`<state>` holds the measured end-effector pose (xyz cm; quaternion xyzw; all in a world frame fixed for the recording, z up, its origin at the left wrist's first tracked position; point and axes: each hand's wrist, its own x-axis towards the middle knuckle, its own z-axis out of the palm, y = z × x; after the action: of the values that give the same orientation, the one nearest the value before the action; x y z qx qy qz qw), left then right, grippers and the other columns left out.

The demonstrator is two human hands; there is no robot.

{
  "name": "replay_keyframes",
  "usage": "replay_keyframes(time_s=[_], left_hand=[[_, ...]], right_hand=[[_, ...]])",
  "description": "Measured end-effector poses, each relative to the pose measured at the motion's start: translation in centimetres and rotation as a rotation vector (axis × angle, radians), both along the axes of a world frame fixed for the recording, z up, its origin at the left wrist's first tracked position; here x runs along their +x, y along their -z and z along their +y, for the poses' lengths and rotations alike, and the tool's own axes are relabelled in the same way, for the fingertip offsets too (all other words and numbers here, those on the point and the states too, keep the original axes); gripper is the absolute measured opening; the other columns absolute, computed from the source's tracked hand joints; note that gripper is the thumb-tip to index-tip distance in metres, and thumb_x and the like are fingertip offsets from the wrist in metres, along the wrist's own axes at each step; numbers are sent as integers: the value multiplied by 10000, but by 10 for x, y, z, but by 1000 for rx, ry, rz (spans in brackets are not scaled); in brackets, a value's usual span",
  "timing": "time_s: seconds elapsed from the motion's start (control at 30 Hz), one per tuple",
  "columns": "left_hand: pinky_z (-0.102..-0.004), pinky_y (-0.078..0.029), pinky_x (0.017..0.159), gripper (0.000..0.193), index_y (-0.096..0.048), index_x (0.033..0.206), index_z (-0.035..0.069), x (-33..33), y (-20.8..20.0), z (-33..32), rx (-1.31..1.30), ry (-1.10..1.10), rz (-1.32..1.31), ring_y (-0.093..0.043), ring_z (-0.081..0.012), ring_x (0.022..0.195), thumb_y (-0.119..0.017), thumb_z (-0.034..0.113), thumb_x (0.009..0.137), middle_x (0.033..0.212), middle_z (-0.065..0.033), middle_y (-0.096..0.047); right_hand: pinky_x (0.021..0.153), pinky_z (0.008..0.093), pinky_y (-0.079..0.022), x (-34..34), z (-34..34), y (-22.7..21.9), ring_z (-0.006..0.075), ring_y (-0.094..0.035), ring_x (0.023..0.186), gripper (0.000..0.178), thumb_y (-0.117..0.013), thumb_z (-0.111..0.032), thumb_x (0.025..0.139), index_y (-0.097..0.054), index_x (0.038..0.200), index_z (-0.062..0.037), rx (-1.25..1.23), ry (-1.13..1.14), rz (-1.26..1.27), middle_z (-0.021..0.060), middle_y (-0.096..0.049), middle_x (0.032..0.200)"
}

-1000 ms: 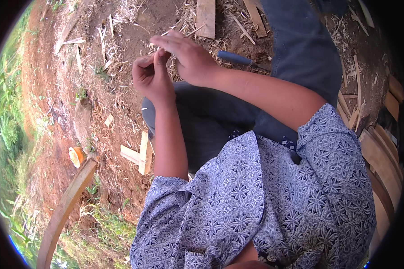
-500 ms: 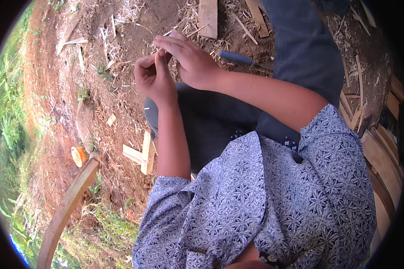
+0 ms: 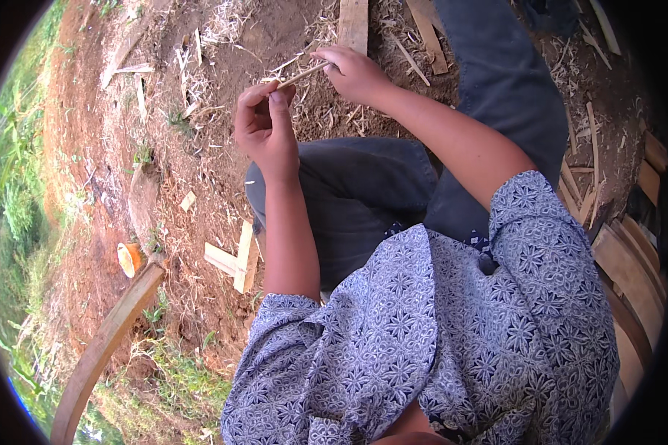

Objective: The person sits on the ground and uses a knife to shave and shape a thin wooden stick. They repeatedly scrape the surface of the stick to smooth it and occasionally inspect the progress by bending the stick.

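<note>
A thin wooden stick [image 3: 304, 76] spans the gap between my two hands, slanting up to the right. My left hand [image 3: 266, 126] pinches its lower left end between thumb and curled fingers. At the other end, my right hand [image 3: 358, 78] is closed around the stick's tip, its fingers pointing left. Both hands are held beyond my bent left knee, above ground strewn with shavings. The inner fingers of the right hand are partly hidden.
Two crossed wood pieces [image 3: 236, 259] lie left of my left forearm. A flat board [image 3: 353, 26] lies beyond my right hand, with a wood strip [image 3: 428, 41] beside it. An orange cup-like object [image 3: 130, 259] sits near a long beam [image 3: 111, 348]. Several planks [image 3: 631, 271] are stacked at right.
My hands, close together before, are now apart, showing the stick between them. The right hand has moved up and right. The blue-handled tool near my right wrist is no longer visible.
</note>
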<state>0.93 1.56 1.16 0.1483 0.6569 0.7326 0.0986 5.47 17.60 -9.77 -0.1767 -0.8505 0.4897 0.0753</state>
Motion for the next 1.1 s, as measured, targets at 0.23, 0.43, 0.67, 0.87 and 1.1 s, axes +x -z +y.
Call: replay_keyframes(time_s=[0.23, 0.43, 0.67, 0.87, 1.1], left_hand=[[-386, -643, 889, 98, -605, 1088, -38, -4, 12, -1, -69, -30, 144, -726, -226, 960, -625, 12, 1006, 1069, -154, -692], [-390, -641, 886, 99, -571, 1065, -21, -2, 15, 1, -28, 9, 147, -728, -233, 970, -639, -2, 995, 1048, -166, -695], [-333, -623, 889, 78, -579, 1019, -29, 2, 11, -3, -18, -23, 43, -701, -183, 988, -646, -42, 980, 1048, -127, -669], [-405, -645, 871, 86, -541, 1012, 7, 0, 20, -7, -101, -72, 147, -742, -232, 920, -624, -14, 998, 1011, -164, -703], [-373, -633, 896, 107, -532, 1013, -7, -2, 14, 1, -40, -34, 88, -700, -175, 965, -631, -38, 988, 1038, -126, -670]], right_hand=[[1091, 397, -481, 0, 11, -1, 286, -589, 1294, 473, -526, -60, 872, -676, 1315, -124, 68, 80, -50, 83, -591, 1456], [1118, 397, -461, 6, 2, -7, 291, -574, 1318, 542, -485, 12, 866, -630, 1371, -120, 4, 79, -15, 111, -604, 1436], [1114, 414, -467, 2, -28, -42, 324, -575, 1317, 566, -457, 73, 854, -615, 1373, -85, -71, -33, 217, 163, -616, 1402], [1131, 420, -444, 2, -54, -79, 340, -591, 1292, 608, -424, 119, 826, -619, 1369, -72, -111, -41, 451, 207, -630, 1361], [1150, 410, -430, 2, -46, -75, 277, -558, 1336, 585, -506, 83, 829, -593, 1387, -70, -12, -8, 277, 179, -618, 1386]])
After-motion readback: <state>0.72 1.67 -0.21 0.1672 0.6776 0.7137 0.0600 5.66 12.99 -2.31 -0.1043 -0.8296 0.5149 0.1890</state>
